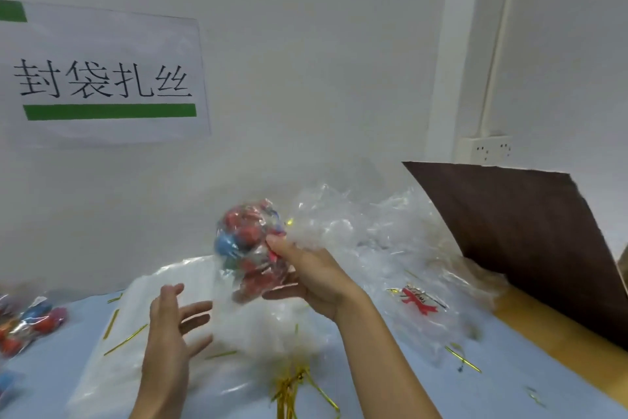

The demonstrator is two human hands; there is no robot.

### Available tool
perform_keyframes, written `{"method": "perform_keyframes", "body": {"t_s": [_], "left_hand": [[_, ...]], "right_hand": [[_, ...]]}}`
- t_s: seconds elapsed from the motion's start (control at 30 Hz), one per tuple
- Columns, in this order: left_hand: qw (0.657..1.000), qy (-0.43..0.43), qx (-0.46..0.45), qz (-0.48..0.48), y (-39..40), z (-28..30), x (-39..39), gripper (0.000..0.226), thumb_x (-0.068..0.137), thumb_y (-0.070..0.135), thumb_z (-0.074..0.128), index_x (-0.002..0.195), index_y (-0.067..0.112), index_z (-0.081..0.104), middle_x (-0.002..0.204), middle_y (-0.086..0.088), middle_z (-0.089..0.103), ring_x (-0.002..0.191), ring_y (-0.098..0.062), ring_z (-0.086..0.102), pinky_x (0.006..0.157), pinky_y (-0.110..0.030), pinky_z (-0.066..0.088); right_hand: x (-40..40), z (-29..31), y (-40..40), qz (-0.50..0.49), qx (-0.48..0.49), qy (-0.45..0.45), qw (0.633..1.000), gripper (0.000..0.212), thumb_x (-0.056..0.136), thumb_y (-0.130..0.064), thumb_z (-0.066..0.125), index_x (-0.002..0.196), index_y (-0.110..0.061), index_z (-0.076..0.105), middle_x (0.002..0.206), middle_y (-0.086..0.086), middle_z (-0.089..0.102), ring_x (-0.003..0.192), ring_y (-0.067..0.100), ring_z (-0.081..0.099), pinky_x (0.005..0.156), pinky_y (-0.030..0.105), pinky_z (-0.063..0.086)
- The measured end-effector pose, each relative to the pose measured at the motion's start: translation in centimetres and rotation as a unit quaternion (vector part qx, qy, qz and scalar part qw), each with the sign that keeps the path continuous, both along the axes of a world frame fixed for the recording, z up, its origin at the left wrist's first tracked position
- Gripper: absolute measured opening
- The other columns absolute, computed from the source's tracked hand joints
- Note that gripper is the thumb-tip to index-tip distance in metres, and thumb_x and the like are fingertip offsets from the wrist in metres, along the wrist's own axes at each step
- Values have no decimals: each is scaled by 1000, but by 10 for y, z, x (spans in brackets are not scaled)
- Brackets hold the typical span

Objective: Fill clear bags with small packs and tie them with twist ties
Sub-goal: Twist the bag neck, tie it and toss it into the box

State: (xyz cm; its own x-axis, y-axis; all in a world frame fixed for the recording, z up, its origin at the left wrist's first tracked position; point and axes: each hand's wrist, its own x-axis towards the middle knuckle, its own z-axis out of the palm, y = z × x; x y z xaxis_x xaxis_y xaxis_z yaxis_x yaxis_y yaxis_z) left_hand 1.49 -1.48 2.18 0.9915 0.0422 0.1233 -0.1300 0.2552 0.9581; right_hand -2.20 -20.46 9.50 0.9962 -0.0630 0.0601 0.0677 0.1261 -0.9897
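The bag (253,248), full of red and blue packs, is held up over the table (509,384) by the right hand (312,277), fingers curled round it. The left hand (176,320) is spread wide beside it, holding nothing. The neck should be gathered tight before a tie (125,338) is taken.

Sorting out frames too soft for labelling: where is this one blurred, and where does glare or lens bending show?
Head view: the filled bag in the right hand is smeared, and the left hand is soft; the wall sign reads sharp; white glare flecks the clear bag pile; the wall conduit bows slightly.
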Motion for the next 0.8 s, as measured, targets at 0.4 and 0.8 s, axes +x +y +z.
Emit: {"method": "perform_keyframes", "body": {"t_s": [0.4,0.8], "left_hand": [[996,-15,84,-22,-9,3,-10,30,106,37,34,118,19,55,103,-10,67,98,-28,60,80,-47,47],[870,-54,454,183,37,-10,11,27,92,18,64,118,13,67,134,-11,58,130,-35,40,106,-45,31]], "right_hand": [[-9,118,-82,-207,171,-148,952,72,103,-17,55,161,-15,13,149,0,42,146,41,32,113,49,39],[13,-65,58,-167,-169,26,971,32,95,-14,52,120,-27,68,111,-11,66,89,-2,62,74,8,48]]}}
